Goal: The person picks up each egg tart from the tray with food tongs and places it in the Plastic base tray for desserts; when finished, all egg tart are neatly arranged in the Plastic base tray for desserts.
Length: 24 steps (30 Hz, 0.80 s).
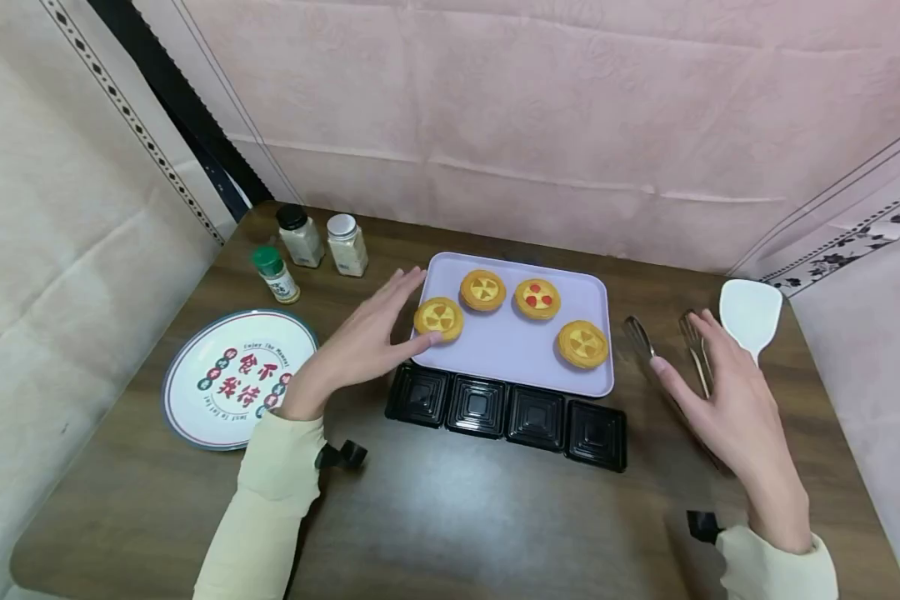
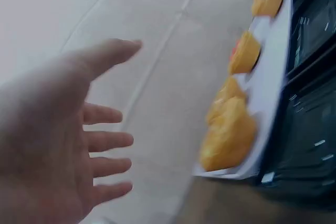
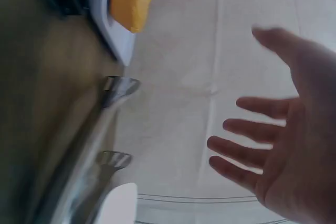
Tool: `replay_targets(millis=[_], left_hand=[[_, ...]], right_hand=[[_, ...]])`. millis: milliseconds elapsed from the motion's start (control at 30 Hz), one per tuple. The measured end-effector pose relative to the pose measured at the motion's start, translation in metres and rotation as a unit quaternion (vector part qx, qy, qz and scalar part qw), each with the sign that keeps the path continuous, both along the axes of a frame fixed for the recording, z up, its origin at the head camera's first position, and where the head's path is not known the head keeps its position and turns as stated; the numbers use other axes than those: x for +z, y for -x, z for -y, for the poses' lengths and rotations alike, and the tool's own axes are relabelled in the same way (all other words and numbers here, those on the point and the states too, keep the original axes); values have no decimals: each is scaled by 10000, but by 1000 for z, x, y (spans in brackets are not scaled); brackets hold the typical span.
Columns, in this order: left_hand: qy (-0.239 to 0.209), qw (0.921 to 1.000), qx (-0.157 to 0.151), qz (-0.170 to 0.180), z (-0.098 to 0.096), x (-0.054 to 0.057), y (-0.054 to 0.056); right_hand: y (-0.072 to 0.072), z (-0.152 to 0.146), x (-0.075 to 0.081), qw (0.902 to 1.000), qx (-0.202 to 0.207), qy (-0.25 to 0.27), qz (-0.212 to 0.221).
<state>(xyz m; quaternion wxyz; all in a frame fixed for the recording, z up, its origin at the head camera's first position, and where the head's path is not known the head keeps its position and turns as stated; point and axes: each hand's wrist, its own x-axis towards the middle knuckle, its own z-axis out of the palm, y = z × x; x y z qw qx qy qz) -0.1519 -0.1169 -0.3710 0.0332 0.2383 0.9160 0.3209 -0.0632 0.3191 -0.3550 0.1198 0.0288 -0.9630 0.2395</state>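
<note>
A lilac tray (image 1: 513,350) carries several round yellow tarts, including a yellow-topped tart (image 1: 438,319) at its left end and a tart with red spots (image 1: 537,299). My left hand (image 1: 367,329) hovers at the tray's left edge, fingers straight and thumb spread, holding nothing. In the head view its thumb overlaps the left tart; the left wrist view shows the hand (image 2: 68,140) apart from the tarts. Over the cutlery on the right is my right hand (image 1: 731,400), fingers extended and holding nothing. Beneath it lie a fork (image 1: 695,342) and another metal utensil (image 1: 637,333), partly hidden.
Black square dishes (image 1: 476,406) line the tray's front edge. A white plate (image 1: 210,350) with red lettering lies left. Behind it stand a green-capped jar (image 1: 276,273), a black-capped jar (image 1: 301,237) and a white-capped jar (image 1: 347,246). At far right lies a white spatula (image 1: 750,312).
</note>
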Motion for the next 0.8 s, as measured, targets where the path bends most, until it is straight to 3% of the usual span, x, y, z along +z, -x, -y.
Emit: replay_targets(millis=[100,200,367,467,800], left_hand=[[-808,9940,133,729,5,-15,-1],[-1122,9876,359,1040,10,-34,1],[-983,9888,435,1034,15,-60,8],[-800,9914,382,959,17,-71,10],[-438,9953,318,803,16,-85,15]], right_hand=[[-10,-8,-7,9987,-419,277,79],[-19,-19,-17,9954,-832,257,392],[-26,-32,-35,9865,-1142,130,1168],[-28,-36,-44,9832,-1180,211,1374],[-31,-47,-67,9807,-982,889,1441]])
